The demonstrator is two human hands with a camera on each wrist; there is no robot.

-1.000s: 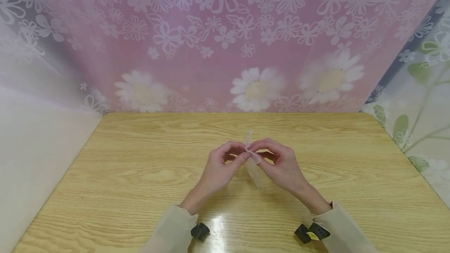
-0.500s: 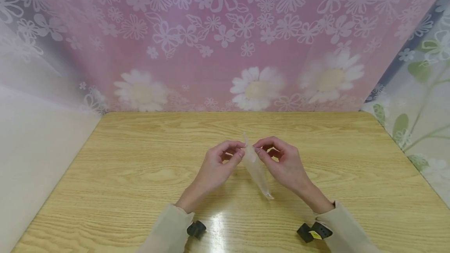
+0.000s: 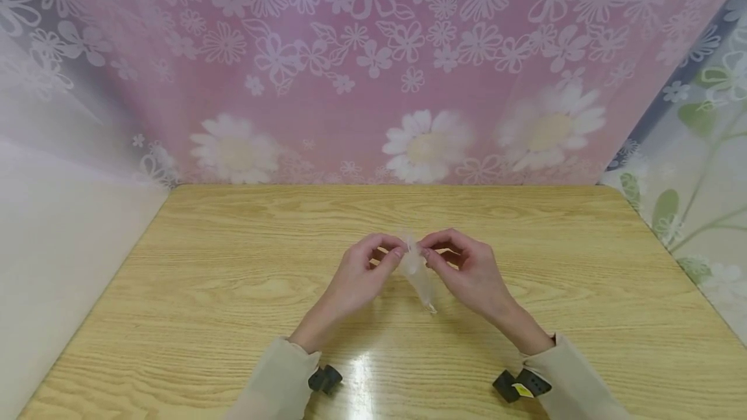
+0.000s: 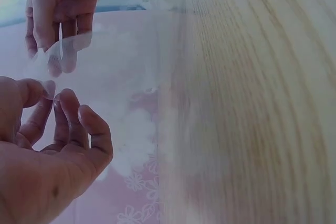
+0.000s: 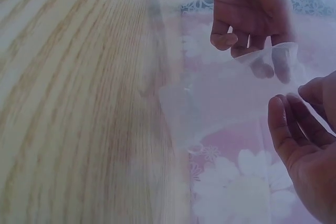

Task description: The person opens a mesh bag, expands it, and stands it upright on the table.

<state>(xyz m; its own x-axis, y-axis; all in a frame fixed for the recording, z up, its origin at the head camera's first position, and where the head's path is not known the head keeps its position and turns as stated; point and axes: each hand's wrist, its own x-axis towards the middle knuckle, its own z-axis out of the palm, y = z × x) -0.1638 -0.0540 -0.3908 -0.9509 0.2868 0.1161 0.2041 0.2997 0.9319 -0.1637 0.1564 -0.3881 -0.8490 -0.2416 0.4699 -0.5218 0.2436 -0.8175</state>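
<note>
One thin, limp, cloudy-clear plastic bag (image 3: 419, 284) hangs between the left hand (image 3: 357, 276) and the right hand (image 3: 474, 276), two in all, each hand's fingers pinching one side near its top, above one wood-grained counter (image 3: 233, 284).

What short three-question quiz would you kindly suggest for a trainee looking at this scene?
1. What do the left hand and right hand pinch between them? A. A spoon. B. Translucent plastic. C. A pencil.
2. Fill in: the pink backdrop beyond the table is printed with white ____.
3. True or false: the translucent plastic lies flat on the table.
Key: 1. B. 2. Flowers. 3. False; the hands hold it up.
</note>
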